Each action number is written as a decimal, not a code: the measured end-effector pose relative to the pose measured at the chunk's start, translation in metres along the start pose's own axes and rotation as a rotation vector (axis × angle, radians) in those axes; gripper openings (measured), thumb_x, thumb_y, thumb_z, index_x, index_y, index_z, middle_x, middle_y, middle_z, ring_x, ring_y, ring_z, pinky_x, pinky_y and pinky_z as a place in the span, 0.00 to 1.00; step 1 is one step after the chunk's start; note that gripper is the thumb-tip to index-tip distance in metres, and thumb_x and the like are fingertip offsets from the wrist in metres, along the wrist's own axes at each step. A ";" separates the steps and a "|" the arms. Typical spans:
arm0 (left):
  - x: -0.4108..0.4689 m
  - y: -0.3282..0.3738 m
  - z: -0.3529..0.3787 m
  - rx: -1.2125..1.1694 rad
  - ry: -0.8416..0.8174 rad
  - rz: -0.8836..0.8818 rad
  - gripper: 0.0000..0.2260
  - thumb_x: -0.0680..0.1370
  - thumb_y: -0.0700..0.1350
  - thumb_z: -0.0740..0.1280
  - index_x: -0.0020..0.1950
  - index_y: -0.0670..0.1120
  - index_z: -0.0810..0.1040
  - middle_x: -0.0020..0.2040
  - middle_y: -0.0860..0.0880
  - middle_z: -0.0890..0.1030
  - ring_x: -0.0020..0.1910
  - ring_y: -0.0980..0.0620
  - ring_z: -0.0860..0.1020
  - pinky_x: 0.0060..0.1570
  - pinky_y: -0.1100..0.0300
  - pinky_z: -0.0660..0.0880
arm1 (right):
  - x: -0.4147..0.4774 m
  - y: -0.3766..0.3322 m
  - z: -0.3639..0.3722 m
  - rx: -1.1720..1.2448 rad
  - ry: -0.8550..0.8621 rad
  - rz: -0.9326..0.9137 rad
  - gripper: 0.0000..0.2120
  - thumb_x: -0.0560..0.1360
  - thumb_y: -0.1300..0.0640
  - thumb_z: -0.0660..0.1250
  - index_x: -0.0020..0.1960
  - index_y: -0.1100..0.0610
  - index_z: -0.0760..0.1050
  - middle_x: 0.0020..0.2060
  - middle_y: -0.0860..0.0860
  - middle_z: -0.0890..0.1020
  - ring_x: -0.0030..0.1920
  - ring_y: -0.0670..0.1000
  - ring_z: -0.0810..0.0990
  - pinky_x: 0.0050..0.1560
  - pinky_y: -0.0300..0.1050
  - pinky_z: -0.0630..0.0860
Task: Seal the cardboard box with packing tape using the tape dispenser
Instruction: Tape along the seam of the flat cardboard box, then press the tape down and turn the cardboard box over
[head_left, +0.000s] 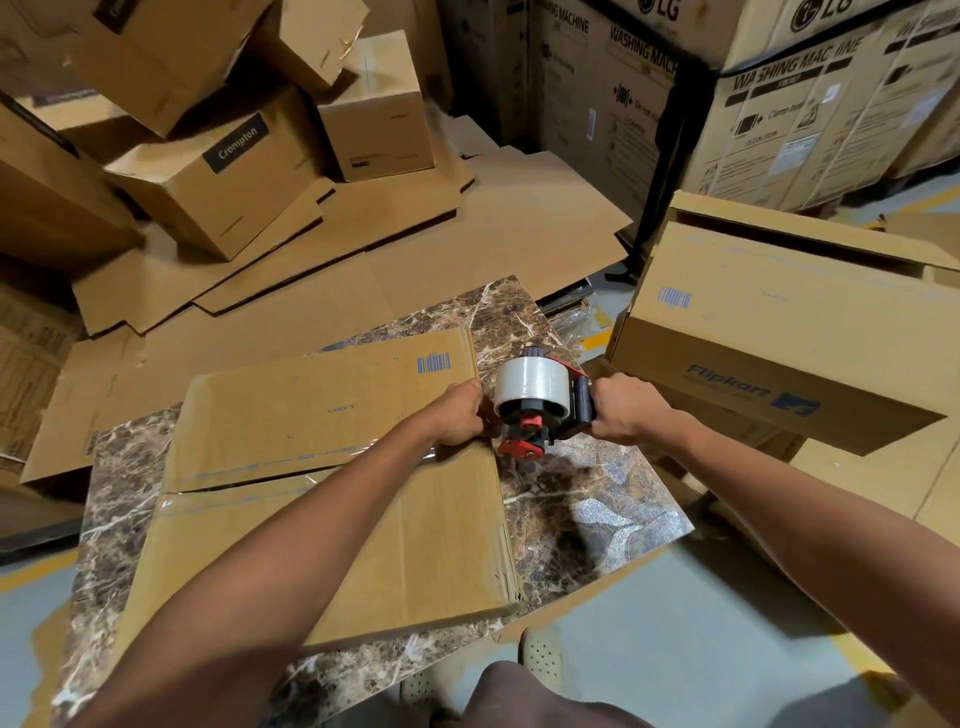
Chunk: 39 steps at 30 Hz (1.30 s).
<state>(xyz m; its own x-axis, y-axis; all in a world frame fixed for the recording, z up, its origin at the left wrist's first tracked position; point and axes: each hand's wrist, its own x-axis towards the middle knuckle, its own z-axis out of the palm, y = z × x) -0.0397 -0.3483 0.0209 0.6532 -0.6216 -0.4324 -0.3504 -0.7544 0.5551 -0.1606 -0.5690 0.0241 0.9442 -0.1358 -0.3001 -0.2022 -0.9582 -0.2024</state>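
Note:
A brown cardboard box (291, 415) lies on a marble-patterned slab (587, 499), its two top flaps meeting in a seam that runs left to right, with clear tape along part of it. At the seam's right end, just past the box's right edge, sits a red and black tape dispenser (537, 410) carrying a roll of clear tape. My right hand (621, 410) grips the dispenser's black handle. My left hand (460, 415) rests on the box's right edge beside the dispenser, fingers curled against the tape end there.
An open Flipkart box (779, 332) stands close on the right. Flattened cardboard sheets (415, 234) cover the floor behind, with stacked boxes (228, 171) at the back left and large washing-machine cartons (810, 104) at the back right. My knee and a shoe show at the bottom.

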 end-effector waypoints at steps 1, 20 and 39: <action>0.000 -0.001 0.001 -0.006 0.003 -0.002 0.15 0.72 0.39 0.74 0.49 0.44 0.68 0.46 0.47 0.75 0.43 0.49 0.73 0.37 0.57 0.69 | 0.001 -0.001 0.001 -0.003 -0.003 0.001 0.19 0.73 0.43 0.68 0.33 0.54 0.65 0.28 0.48 0.71 0.34 0.56 0.77 0.34 0.46 0.73; -0.006 -0.007 0.001 -0.114 -0.059 0.172 0.01 0.73 0.37 0.74 0.43 0.41 0.85 0.37 0.53 0.81 0.38 0.60 0.77 0.44 0.66 0.71 | -0.016 0.027 0.039 0.196 0.022 0.261 0.12 0.70 0.49 0.68 0.36 0.55 0.68 0.32 0.53 0.78 0.30 0.53 0.77 0.30 0.45 0.75; 0.018 0.015 -0.012 0.601 -0.145 0.232 0.06 0.77 0.51 0.69 0.48 0.52 0.84 0.43 0.55 0.80 0.47 0.52 0.76 0.43 0.57 0.73 | 0.013 -0.037 0.127 1.705 -0.246 0.671 0.05 0.76 0.68 0.62 0.41 0.63 0.70 0.27 0.58 0.74 0.23 0.54 0.74 0.21 0.40 0.70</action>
<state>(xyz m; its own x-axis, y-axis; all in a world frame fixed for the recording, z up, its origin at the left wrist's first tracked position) -0.0249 -0.3682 0.0300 0.4334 -0.7725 -0.4641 -0.8121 -0.5581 0.1705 -0.1739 -0.5034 -0.0905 0.5815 -0.1550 -0.7986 -0.6409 0.5174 -0.5671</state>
